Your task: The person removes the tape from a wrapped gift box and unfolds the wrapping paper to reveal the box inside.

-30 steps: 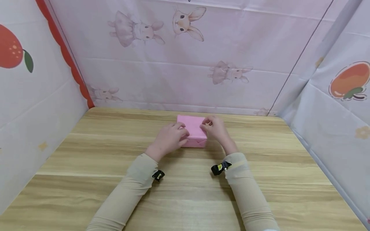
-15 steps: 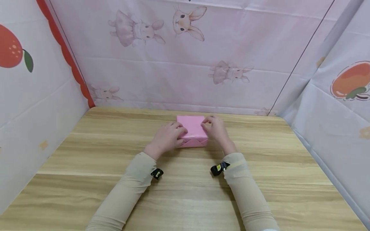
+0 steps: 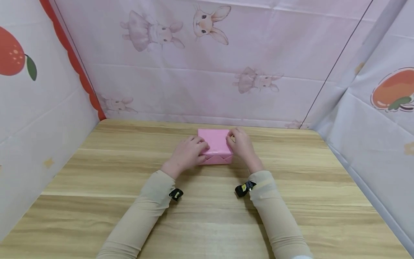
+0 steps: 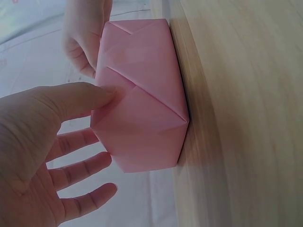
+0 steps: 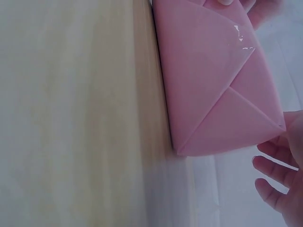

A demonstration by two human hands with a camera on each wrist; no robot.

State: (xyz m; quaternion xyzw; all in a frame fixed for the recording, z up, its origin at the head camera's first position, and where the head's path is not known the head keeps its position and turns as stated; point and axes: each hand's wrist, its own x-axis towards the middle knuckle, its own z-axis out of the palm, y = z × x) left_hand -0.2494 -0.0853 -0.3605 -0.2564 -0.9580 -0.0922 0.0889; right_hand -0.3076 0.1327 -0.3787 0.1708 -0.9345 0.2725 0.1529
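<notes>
A box wrapped in pink paper (image 3: pixel 216 140) lies flat near the table's back edge, its folded paper end facing the person. On its left side the left hand (image 3: pixel 188 155) holds it. In the left wrist view, that hand's thumb (image 4: pixel 90 99) presses on the folded end while the other fingers reach over the top. The right hand (image 3: pixel 242 145) is at the box's right edge, thumb and forefinger bent together against it. Seen from the right wrist, the box (image 5: pixel 213 80) shows crossing diagonal folds, and part of the right hand (image 5: pixel 289 170) is at its corner.
Beneath everything is a wood-grain table (image 3: pixel 207 223). A pink rabbit-print cloth (image 3: pixel 181 86) hangs behind it, with fruit-print cloths at both sides. Each wrist carries a small black camera on a strap.
The left hand has shifted slightly left along the box, so more of the folded end shows. The right hand has stayed at the right edge, moving only slightly.
</notes>
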